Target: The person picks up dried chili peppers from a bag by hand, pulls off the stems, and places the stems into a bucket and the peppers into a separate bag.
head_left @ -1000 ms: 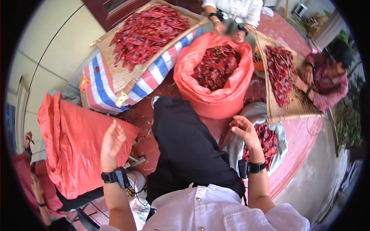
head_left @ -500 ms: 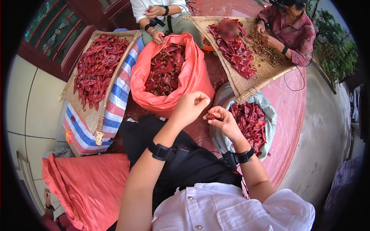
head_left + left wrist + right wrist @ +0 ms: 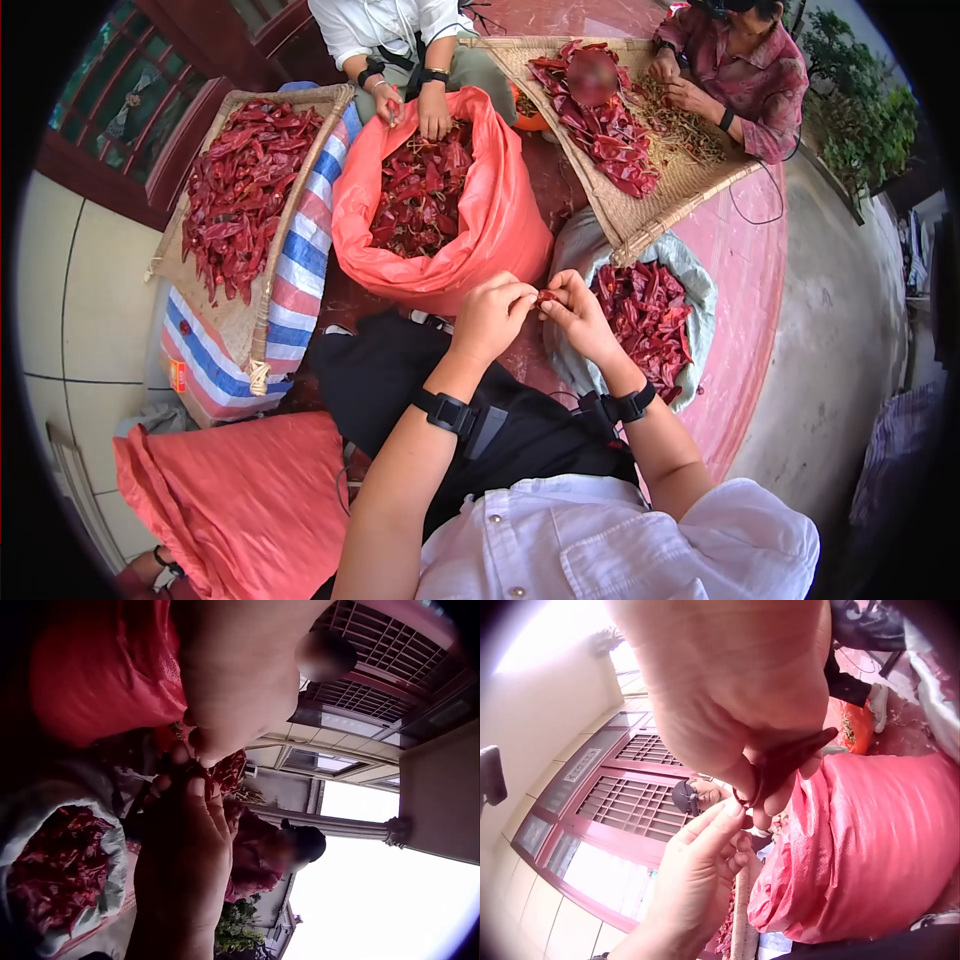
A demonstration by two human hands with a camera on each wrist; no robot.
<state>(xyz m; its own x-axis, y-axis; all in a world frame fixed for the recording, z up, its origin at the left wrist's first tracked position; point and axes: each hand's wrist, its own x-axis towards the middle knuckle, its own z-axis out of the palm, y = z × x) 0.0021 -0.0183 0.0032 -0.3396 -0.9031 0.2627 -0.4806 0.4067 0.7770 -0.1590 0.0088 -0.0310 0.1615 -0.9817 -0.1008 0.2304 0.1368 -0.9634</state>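
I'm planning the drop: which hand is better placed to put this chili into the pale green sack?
Probably the right hand: its fingers hold the chili and it is nearer the pale green sack. The left hand pinches one end, farther away.

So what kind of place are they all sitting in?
Probably a porch or yard outside a house: there's a barred window, leafy plants, and big trays and sacks full of red chilies.
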